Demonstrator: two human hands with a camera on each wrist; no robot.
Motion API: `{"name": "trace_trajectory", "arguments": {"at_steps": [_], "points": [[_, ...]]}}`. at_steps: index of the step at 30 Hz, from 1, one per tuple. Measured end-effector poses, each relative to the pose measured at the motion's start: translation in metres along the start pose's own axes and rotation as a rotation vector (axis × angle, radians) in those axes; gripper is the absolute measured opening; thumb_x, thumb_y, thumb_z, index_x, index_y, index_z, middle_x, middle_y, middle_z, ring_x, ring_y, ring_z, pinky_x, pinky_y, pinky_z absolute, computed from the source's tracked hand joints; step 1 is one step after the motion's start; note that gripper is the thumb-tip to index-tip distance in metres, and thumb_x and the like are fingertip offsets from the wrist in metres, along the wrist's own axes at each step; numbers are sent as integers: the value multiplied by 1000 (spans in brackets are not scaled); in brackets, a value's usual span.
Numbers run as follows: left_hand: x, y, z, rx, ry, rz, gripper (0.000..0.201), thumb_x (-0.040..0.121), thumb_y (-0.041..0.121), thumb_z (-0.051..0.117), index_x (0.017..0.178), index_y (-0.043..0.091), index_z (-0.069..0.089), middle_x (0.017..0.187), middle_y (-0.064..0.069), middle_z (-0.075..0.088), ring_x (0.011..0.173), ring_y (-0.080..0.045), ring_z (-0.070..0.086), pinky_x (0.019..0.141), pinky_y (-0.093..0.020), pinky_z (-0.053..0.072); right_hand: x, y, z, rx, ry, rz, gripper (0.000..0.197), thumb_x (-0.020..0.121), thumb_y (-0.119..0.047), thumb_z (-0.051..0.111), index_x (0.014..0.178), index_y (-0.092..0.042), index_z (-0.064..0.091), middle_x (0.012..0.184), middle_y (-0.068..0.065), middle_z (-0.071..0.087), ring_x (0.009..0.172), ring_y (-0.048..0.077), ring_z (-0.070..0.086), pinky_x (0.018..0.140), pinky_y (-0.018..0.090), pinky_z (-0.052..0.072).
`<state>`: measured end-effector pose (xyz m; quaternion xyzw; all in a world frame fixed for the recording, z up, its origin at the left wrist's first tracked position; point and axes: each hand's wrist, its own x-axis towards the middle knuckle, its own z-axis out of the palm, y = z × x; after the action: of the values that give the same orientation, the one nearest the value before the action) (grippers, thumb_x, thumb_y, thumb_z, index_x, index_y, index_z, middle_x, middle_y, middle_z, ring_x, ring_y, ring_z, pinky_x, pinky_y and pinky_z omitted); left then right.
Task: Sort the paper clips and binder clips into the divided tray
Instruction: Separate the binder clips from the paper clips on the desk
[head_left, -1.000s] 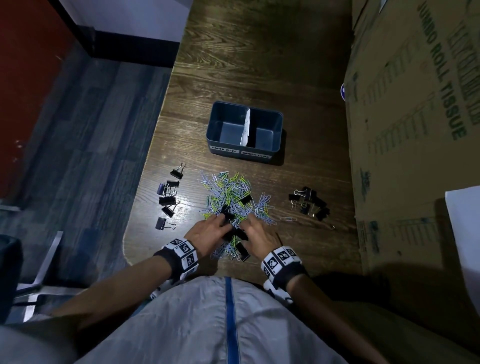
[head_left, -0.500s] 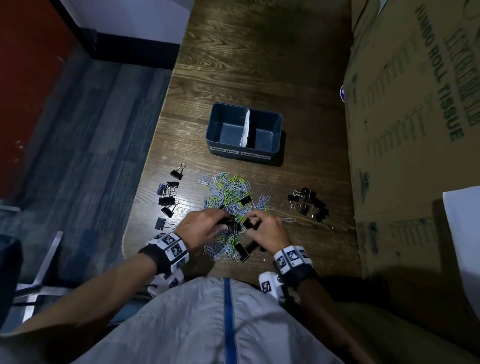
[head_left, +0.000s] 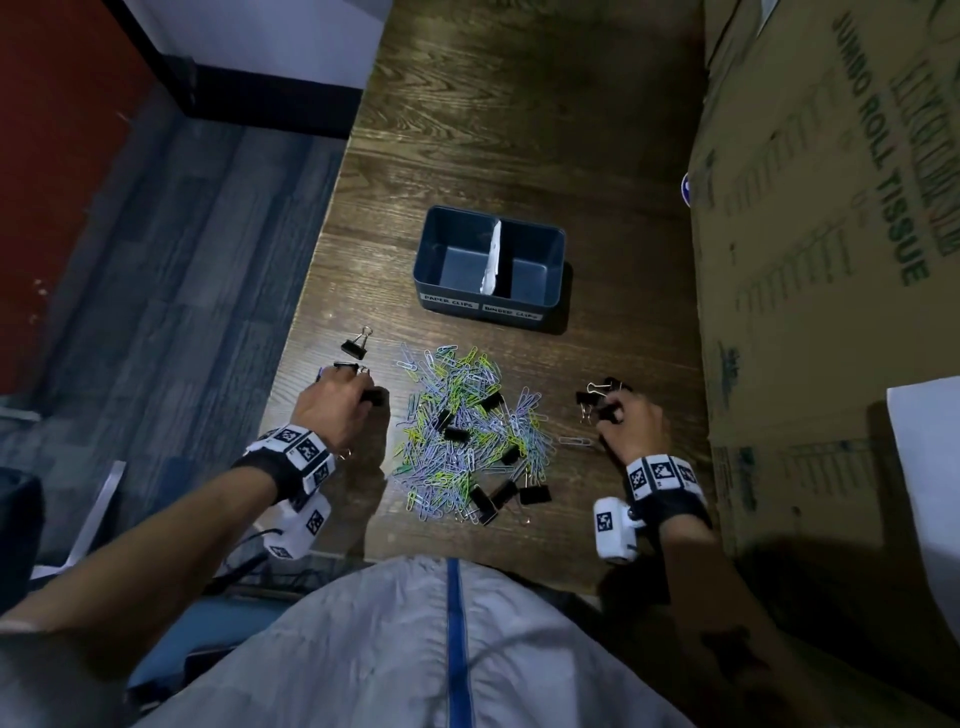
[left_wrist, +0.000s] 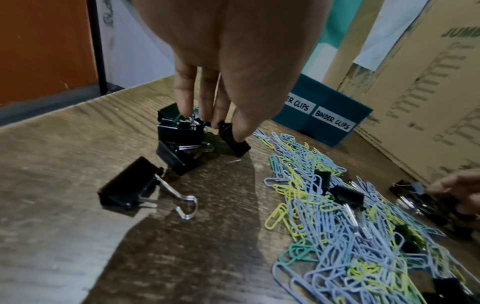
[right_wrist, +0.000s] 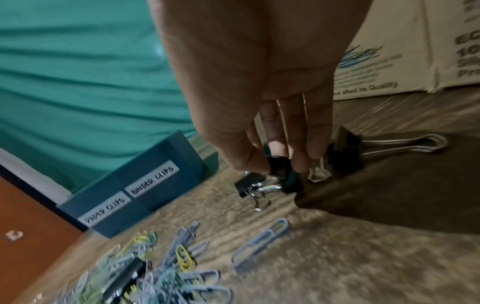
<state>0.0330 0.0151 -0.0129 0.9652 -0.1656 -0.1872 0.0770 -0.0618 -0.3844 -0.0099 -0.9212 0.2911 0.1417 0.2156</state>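
Note:
A blue divided tray stands mid-table, labelled for paper clips on the left and binder clips on the right; both halves look empty. In front of it lies a pile of coloured paper clips with several black binder clips mixed in. My left hand is over the left group of binder clips, and its thumb and fingers pinch a black binder clip at table level. My right hand is at the right group, where its fingers pinch a black binder clip.
A large cardboard box walls off the table's right side. The table's left edge drops to the floor. One binder clip lies alone at the far left, and a loose paper clip lies near my right hand.
Both hands have left the central pile and moved outward, the left to the left binder clip group and the right to the right group, each pinching a black binder clip.

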Motion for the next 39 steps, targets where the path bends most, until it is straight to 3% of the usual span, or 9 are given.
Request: {"name": "trace_trajectory", "arguments": {"at_steps": [4,6,10,14,23,27,32,36,39], "points": [[4,19,1,57,44,145,26,86,20,65,109,9,62,100,-13,61,93,-30,54,72,-41,47,-11,-3,3,-51,131,-63,33,80,-14,74,112,-19,66,113,10,62,101,33,62,82,40,52],[3,36,5,28,40,237,25,88,22,63,110,10,61,97,-9,60,84,-23,53,68,-35,49,-23,-14,12,-24,143,-167,29,80,-11,73,108,-20,68,110,7,64,93,28,65,73,33,52],[3,68,20,10,-62,306,32,91,34,59,116,15,57,103,-2,57,85,-17,55,71,-35,54,-53,-39,39,13,-78,-460,31,84,-11,71,110,-28,66,113,-11,59,87,8,62,75,24,57],[6,88,29,71,-80,220,41,89,38,59,121,14,51,112,-5,59,97,-22,56,76,-36,52,-70,-61,62,-207,-229,-641,52,79,8,62,121,-21,63,124,-2,54,100,19,61,87,33,55],[5,99,29,-21,-90,125,32,89,33,61,112,14,51,106,-4,57,88,-20,53,68,-32,48,-80,-67,73,-240,-168,-574,42,77,18,57,112,-4,65,120,12,60,85,25,64,68,29,51],[1,96,26,-85,-63,146,25,90,35,57,99,12,54,94,-2,58,75,-19,53,57,-27,42,-78,-63,70,-188,-181,-569,33,79,9,65,107,-9,69,115,6,64,87,21,65,71,28,55],[-5,90,25,-78,50,126,31,80,18,67,106,6,54,100,-9,52,88,-25,53,59,-35,51,-75,-62,67,62,-144,-426,24,81,-13,74,104,-17,72,111,-2,66,94,17,63,79,33,58],[-3,91,32,-8,114,409,44,66,13,78,108,11,61,99,-8,56,88,-23,53,69,-37,53,-73,-62,53,282,-54,-337,23,79,-14,76,101,-17,75,103,-1,70,86,12,65,76,27,57],[-4,99,37,97,-8,561,42,78,27,69,118,18,60,112,-5,57,101,-22,52,86,-40,48,-70,-62,40,343,-78,-301,21,75,-13,77,96,-16,75,94,-6,65,79,7,60,74,23,54]]}}
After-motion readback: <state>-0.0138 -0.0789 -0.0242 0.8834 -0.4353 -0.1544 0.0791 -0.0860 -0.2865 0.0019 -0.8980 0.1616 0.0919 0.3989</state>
